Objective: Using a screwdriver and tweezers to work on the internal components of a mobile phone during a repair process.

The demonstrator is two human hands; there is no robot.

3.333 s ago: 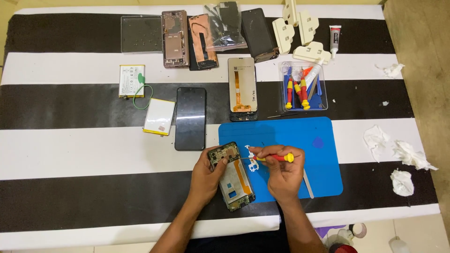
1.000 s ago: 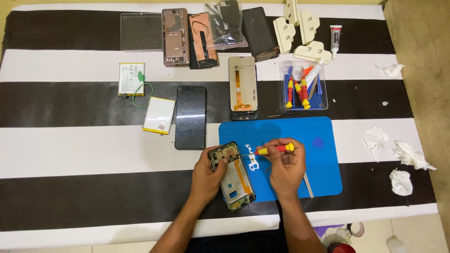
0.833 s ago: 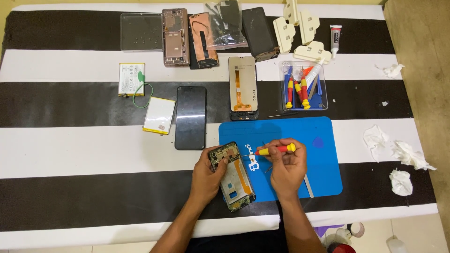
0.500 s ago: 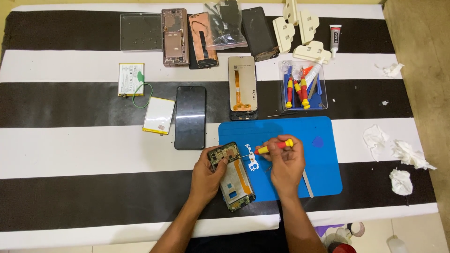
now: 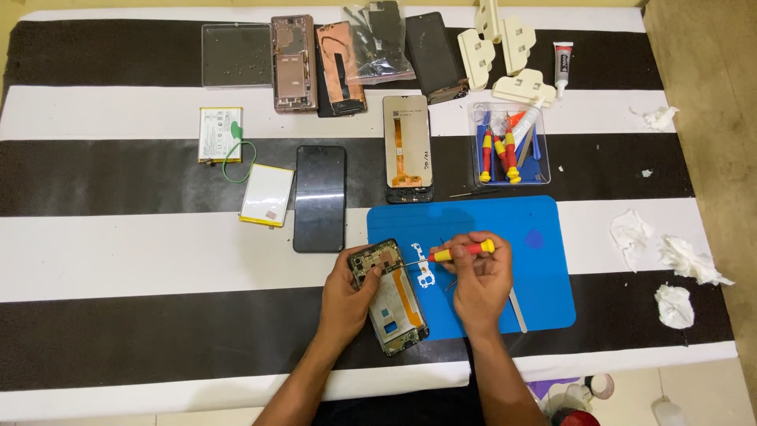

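Observation:
An opened phone [image 5: 390,298] with bare circuit boards lies at the left edge of a blue work mat [image 5: 544,276]. My left hand [image 5: 344,296] grips the phone's left side, thumb on its upper part. My right hand [image 5: 479,276] holds a red and yellow screwdriver [image 5: 461,251] nearly level, its thin tip pointing left at the phone's top end. A small white part [image 5: 422,267] lies on the mat between the phone and my right hand.
On the black and white striped cloth [image 5: 142,237] lie a black phone panel [image 5: 319,197], two batteries [image 5: 266,194], a screen with an orange flex [image 5: 408,148], and a clear tray of screwdrivers [image 5: 509,146]. Phone frames line the far edge [image 5: 293,63]. Crumpled tissues [image 5: 678,264] sit at right.
The screwdriver has swung from pointing at the mat to lying almost level, and its tip now reaches toward the phone's top. My left hand has stayed on the phone.

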